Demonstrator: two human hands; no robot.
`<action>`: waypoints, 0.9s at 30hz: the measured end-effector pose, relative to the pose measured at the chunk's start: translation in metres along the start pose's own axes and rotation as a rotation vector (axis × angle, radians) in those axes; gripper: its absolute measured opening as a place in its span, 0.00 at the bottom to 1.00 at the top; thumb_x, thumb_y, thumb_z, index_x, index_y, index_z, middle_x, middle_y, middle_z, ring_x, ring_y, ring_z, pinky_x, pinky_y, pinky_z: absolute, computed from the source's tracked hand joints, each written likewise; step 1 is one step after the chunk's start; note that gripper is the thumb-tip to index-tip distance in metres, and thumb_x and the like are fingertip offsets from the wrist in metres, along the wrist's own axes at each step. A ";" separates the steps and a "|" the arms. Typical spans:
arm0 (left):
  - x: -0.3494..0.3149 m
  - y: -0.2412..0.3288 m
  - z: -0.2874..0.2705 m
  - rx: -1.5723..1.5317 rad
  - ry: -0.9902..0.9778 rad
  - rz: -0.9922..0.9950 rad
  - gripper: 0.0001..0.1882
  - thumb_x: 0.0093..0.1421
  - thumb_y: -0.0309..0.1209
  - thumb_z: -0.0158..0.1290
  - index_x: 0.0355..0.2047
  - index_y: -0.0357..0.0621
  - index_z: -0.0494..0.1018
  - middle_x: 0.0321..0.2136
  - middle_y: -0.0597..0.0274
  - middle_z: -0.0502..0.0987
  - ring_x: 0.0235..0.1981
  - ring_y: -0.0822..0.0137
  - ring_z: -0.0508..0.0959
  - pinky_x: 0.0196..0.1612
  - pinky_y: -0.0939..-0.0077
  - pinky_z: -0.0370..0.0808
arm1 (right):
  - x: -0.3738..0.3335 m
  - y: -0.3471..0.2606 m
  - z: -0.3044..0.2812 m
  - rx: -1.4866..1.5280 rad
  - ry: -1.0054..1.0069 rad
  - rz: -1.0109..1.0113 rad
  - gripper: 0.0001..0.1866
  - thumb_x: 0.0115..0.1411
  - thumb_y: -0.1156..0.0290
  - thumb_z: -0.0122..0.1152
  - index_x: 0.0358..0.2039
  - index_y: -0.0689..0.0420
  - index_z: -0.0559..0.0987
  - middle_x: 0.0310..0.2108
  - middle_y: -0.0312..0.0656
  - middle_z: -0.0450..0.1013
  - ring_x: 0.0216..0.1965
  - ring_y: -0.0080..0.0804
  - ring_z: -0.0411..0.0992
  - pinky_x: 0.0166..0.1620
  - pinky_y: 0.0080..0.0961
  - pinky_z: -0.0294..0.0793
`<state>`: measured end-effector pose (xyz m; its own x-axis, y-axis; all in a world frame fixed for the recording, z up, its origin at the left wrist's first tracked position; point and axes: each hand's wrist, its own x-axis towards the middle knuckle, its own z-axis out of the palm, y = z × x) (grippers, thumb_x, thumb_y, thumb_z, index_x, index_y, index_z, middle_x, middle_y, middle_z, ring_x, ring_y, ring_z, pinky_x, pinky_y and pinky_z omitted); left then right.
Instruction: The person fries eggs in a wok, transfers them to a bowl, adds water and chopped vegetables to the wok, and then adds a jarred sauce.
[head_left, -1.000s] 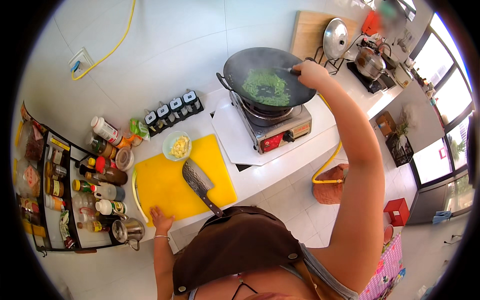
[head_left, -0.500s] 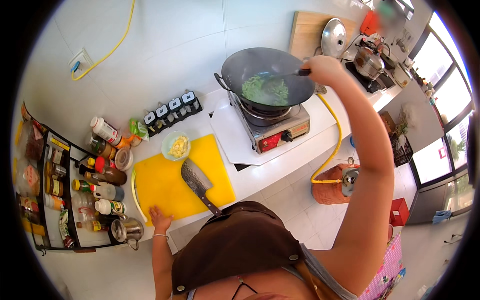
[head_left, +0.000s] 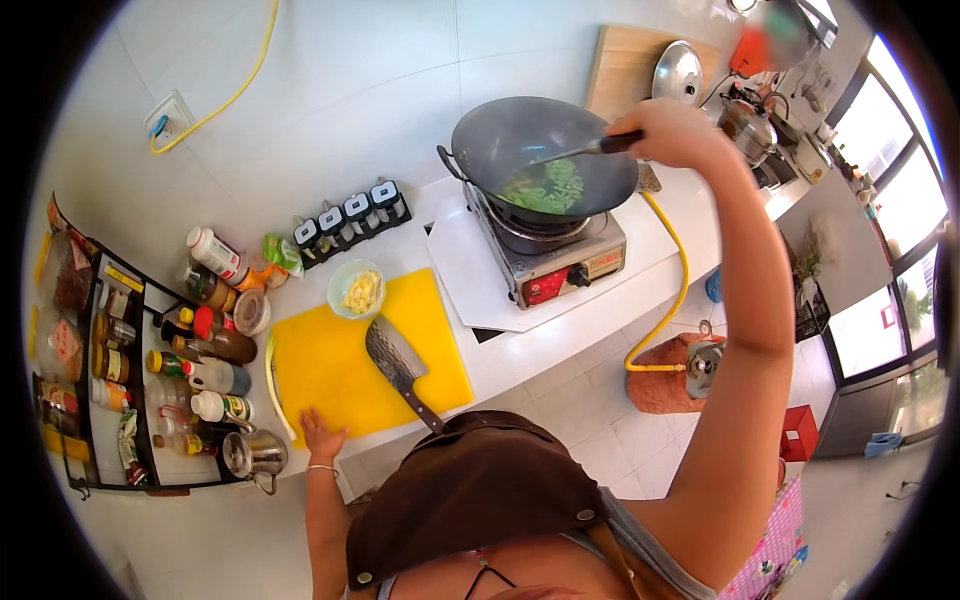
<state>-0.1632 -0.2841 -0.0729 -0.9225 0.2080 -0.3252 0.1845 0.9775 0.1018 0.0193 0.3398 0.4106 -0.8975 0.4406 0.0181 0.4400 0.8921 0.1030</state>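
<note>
White desk [head_left: 590, 318] carries a gas stove; right hand [head_left: 672, 133] grips a dark-handled spatula [head_left: 570, 153] in the black wok [head_left: 535, 145], left hand [head_left: 322, 437] lies flat and released on the yellow cutting board [head_left: 345, 365].

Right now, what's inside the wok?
The wok holds chopped green vegetables near its front wall, with the spatula from the right hand reaching into them. The vegetables hide the spatula's blade and the bottom under them.

Bright daylight pours in from the windows [head_left: 905, 250] on the right, washing the white wall [head_left: 330, 90] pale. The fisheye bends straight edges toward a black rim (corners lost entirely), and a blurred patch sits top right; shadows stay soft.
</note>
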 end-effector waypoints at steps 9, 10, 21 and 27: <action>0.004 0.013 -0.010 0.020 -0.068 -0.054 0.59 0.46 0.53 0.61 0.67 0.37 0.41 0.67 0.38 0.37 0.69 0.44 0.38 0.68 0.59 0.42 | 0.028 0.009 0.030 -0.133 -0.100 0.075 0.15 0.54 0.65 0.58 0.43 0.43 0.82 0.38 0.38 0.78 0.41 0.39 0.76 0.40 0.34 0.75; 0.006 0.012 -0.010 0.032 -0.070 -0.050 0.59 0.46 0.53 0.61 0.67 0.37 0.41 0.67 0.38 0.37 0.69 0.44 0.38 0.68 0.59 0.42 | 0.039 0.009 0.045 -0.131 -0.040 0.102 0.15 0.55 0.65 0.56 0.44 0.41 0.81 0.39 0.38 0.78 0.41 0.39 0.76 0.41 0.35 0.75; 0.002 0.002 -0.002 -0.013 -0.018 -0.011 0.59 0.45 0.53 0.62 0.67 0.37 0.41 0.67 0.37 0.38 0.68 0.44 0.39 0.68 0.58 0.42 | 0.012 0.040 0.040 -0.306 0.069 0.107 0.22 0.53 0.75 0.53 0.44 0.32 0.81 0.37 0.36 0.78 0.39 0.39 0.76 0.39 0.34 0.75; -0.002 0.010 -0.009 -0.009 -0.044 -0.063 0.59 0.45 0.53 0.62 0.67 0.38 0.42 0.67 0.38 0.38 0.68 0.44 0.39 0.68 0.59 0.42 | -0.014 0.057 0.003 -0.235 0.029 0.034 0.18 0.51 0.74 0.57 0.39 0.37 0.83 0.35 0.38 0.78 0.38 0.39 0.76 0.39 0.36 0.74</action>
<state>-0.1625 -0.2746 -0.0623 -0.9161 0.1480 -0.3726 0.1239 0.9884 0.0879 0.0570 0.3847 0.4136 -0.8842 0.4641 0.0535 0.4543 0.8274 0.3302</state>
